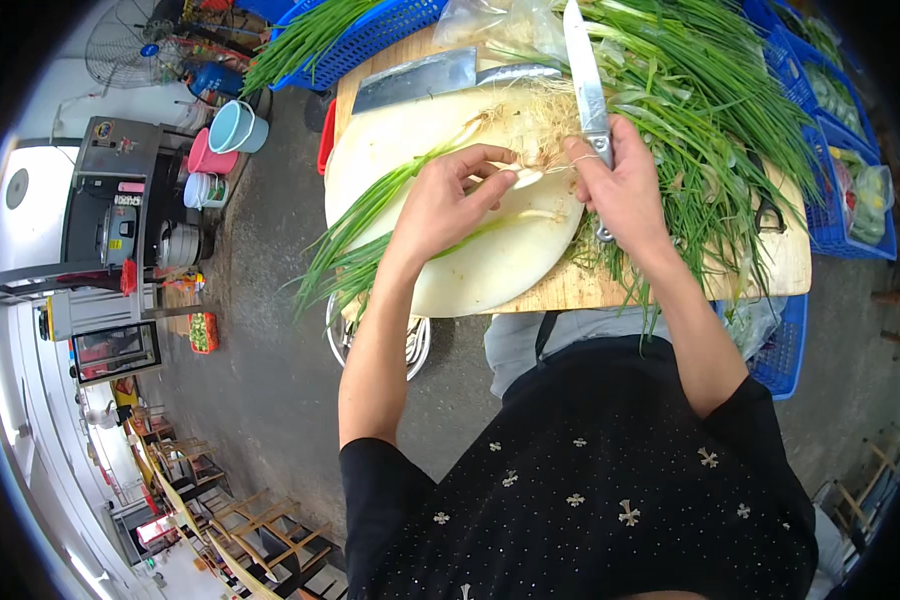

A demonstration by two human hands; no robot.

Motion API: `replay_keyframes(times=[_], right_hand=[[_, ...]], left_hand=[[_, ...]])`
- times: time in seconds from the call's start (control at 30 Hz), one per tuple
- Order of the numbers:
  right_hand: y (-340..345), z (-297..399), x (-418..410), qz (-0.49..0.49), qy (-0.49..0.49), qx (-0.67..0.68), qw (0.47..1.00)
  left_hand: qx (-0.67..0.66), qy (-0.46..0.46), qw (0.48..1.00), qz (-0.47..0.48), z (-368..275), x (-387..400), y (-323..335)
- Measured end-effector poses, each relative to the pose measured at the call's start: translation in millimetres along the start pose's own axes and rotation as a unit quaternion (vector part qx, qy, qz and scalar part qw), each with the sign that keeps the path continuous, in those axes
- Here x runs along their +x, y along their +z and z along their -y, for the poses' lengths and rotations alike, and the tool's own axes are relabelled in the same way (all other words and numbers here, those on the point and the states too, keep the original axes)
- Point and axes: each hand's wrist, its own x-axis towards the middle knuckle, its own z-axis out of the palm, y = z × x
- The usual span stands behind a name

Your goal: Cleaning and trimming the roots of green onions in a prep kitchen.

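Over a round white cutting board [495,281], my left hand [457,195] pinches the white root end of a green onion [527,178] between thumb and fingers. My right hand [626,187] is closed around the handle of a knife [589,82], its blade pointing away from me. Loose roots [544,120] lie just beyond my fingertips. Other trimmed-looking green onions [390,195] lie on the board at the left, leaves hanging towards its edge. A large heap of green onions [705,112] covers the right side of the wooden table. A cleaver [420,79] lies flat at the board's far edge.
A blue basket [371,45] of green onions stands at the far left of the wooden table [787,262]. Scissors [769,214] lie partly under the heap. Blue crates [855,236] with vegetables stand at the right. Buckets [238,127] and a stool [418,352] are on the left.
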Motion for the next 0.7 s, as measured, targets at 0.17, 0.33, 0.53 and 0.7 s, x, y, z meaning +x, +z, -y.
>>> replay_keyframes(times=[0.17, 0.33, 0.53, 0.7], right_hand=[[-22.8, 10.1, -6.6, -0.009, -0.012, 0.002, 1.000], [-60.9, 28.6, -12.2, -0.078, -0.001, -0.022, 0.997], [-30.4, 23.2, -35.3, 0.077, 0.016, -0.029, 0.996], [-5.9, 8.0, -25.9, 0.179, 0.081, 0.068, 0.978]], left_hand=[[0.026, 0.007, 1.000, -0.002, 4.5, -0.3, -3.5], [0.110, 0.034, 0.993, -0.004, 6.4, 5.4, -4.6], [0.123, 0.037, 0.991, -0.036, 18.2, 15.7, 1.2], [0.132, 0.036, 0.990, -0.025, 15.6, 17.7, 7.5]])
